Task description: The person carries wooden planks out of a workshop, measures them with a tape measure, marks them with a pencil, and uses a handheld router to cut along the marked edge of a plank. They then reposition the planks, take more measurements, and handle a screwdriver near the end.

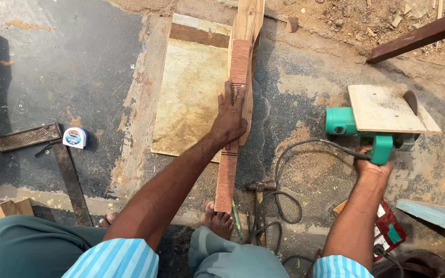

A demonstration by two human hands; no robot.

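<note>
My left hand [230,119] lies flat, fingers spread, pressing the long reddish plank [234,128] on the ground; my foot [218,220] stands at its near end. My right hand [372,167] grips the handle of the green circular saw [369,128], resting well right of the plank. I judge no cut has been started yet; the plank looks whole.

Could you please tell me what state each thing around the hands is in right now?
Plank: flat on the ground, pinned by the left hand and a foot.
Saw: on the ground, handle gripped by the right hand.
Cord: looped loosely.
Hammer: lying untouched.
Tape measure: lying apart; whether retracted cannot be told.
Board: flat beside the plank.
</note>
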